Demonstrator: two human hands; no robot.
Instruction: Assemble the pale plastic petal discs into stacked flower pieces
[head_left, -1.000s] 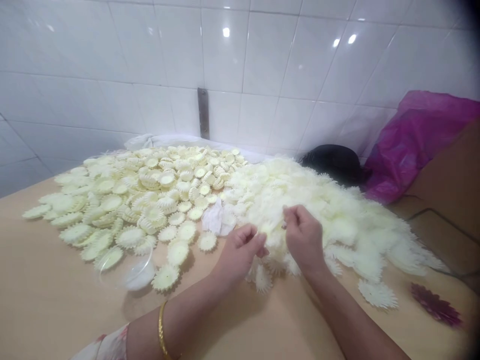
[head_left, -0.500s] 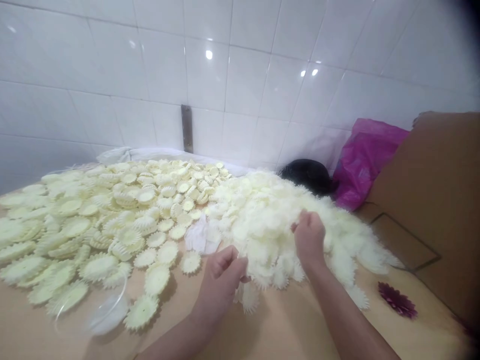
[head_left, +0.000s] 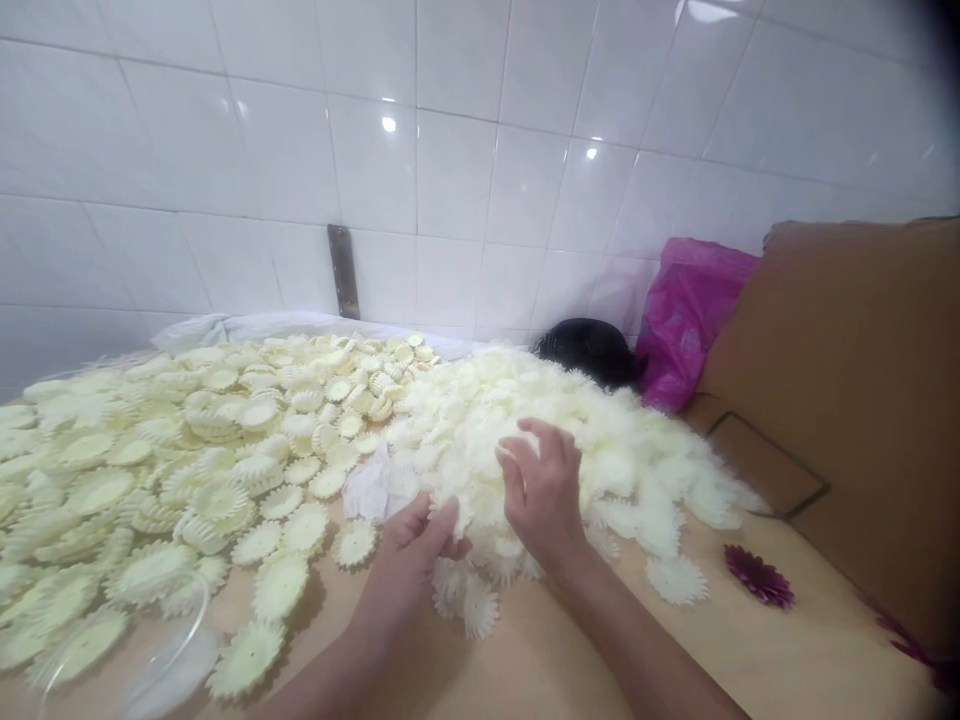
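My left hand [head_left: 420, 545] is closed in a pinch at the near edge of a heap of thin, pale yellow fabric flower layers [head_left: 517, 400]. What its fingertips hold is too small and blurred to make out. A few frilled layers [head_left: 466, 600] show just below and beside those fingers. My right hand [head_left: 546, 490] is over the front of the heap, its fingers curled but apart, with nothing plainly in them. To the left spreads a large pile of thicker, pale yellow scalloped discs [head_left: 259, 540], some of them stacked.
A crumpled white scrap [head_left: 367, 485] lies between the piles. A clear curved rim [head_left: 201, 610] is at lower left. On the right are a dark red flower [head_left: 757, 577], a cardboard box [head_left: 847, 370], a magenta bag [head_left: 682, 320] and a black object [head_left: 589, 348]. A tiled wall [head_left: 450, 180] stands behind.
My right hand has moved left towards my left hand, and its fingers have gone from closed to apart. My left hand stays pinched. The whole view has shifted slightly.
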